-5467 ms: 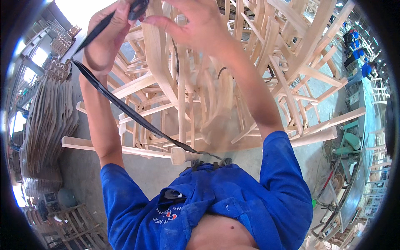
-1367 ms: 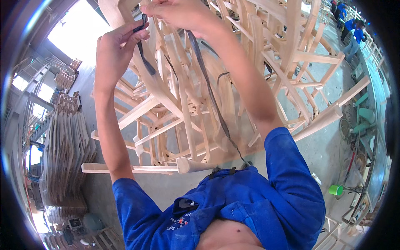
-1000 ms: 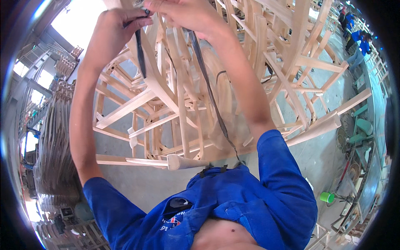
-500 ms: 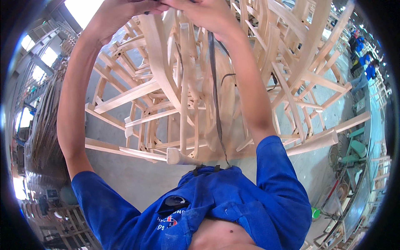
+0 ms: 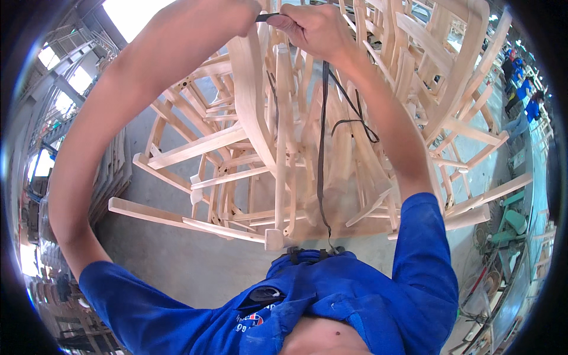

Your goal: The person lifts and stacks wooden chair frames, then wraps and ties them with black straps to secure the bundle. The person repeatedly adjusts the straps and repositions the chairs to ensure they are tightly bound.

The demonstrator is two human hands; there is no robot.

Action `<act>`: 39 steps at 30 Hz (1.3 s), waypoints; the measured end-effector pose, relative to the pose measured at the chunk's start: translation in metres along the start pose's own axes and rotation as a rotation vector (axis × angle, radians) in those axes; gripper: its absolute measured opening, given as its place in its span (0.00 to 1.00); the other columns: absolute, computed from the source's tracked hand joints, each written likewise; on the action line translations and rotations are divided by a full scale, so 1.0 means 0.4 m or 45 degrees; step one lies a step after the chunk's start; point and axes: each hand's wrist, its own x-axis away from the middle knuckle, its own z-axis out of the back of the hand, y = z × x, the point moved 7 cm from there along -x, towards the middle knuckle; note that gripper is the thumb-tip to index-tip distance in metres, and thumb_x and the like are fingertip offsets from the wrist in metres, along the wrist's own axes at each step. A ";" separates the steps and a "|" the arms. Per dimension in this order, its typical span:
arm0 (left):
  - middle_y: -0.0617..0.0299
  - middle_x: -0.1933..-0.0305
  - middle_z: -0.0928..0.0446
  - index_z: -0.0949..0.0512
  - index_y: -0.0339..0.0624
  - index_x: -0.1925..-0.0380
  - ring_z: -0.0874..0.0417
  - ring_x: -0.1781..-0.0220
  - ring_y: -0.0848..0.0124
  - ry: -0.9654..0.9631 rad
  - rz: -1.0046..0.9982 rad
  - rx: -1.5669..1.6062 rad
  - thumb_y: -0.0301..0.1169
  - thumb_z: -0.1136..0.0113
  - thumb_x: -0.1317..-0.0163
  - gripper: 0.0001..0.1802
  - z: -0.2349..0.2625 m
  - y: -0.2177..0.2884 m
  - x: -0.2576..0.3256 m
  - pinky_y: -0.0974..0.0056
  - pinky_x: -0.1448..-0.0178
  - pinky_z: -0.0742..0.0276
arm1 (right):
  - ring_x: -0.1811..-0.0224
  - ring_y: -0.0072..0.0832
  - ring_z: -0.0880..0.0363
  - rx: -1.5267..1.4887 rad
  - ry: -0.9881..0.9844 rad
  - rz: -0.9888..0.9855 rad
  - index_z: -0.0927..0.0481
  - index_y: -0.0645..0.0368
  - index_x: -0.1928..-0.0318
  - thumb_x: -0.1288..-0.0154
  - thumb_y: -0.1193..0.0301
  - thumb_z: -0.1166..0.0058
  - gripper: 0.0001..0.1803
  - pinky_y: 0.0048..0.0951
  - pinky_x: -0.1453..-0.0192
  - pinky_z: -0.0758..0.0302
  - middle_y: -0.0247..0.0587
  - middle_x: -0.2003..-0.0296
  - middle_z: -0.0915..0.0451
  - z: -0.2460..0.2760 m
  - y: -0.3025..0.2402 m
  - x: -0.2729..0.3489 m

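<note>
Both my arms reach up to the top of the view, over a stack of bare wooden chair frames (image 5: 254,89). A short dark stretch of black strap (image 5: 267,17) runs between my hands. My right hand (image 5: 316,29) is closed on it, thumb and fingers pinched together. My left hand (image 5: 234,18), smeared and partly cut off by the upper edge, is closed round the strap's other side. Below my right hand a long end of the black strap (image 5: 322,148) hangs down to the floor, with a loose loop beside it.
Long wooden legs (image 5: 160,214) jut toward me at left and right. Piled flat boards (image 5: 115,171) stand at the left. On the right are green machinery (image 5: 512,219) and a long bench, with people in blue (image 5: 529,106) farther off.
My hands have drawn apart, baring the strap between them. My left elbow has swung outward and my right arm has shifted right. The loose loop now shows more.
</note>
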 end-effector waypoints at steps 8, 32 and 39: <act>0.54 0.63 0.21 0.23 0.40 0.53 0.20 0.67 0.59 0.408 -0.247 -0.173 0.19 0.43 0.47 0.19 -0.032 -0.037 0.079 0.60 0.65 0.22 | 0.89 0.32 0.31 0.310 -0.082 0.402 0.25 0.52 0.77 0.48 0.59 0.38 0.13 0.33 0.87 0.35 0.34 0.88 0.32 -0.030 0.165 0.072; 0.53 0.77 0.29 0.27 0.34 0.73 0.25 0.75 0.57 0.726 -0.252 0.281 0.25 0.38 0.47 0.07 -0.066 -0.058 0.064 0.57 0.71 0.28 | 0.72 0.41 0.21 0.551 -1.055 0.009 0.25 0.49 0.64 0.40 0.60 0.48 0.09 0.42 0.71 0.26 0.38 0.75 0.23 0.053 0.249 0.014; 0.52 0.67 0.22 0.24 0.33 0.64 0.21 0.69 0.63 1.516 -0.797 0.317 0.27 0.35 0.48 0.13 0.100 0.128 0.089 0.64 0.65 0.26 | 0.72 0.43 0.22 0.993 -1.054 -0.006 0.22 0.55 0.69 0.47 0.61 0.43 0.12 0.44 0.68 0.27 0.45 0.76 0.23 0.453 0.249 0.010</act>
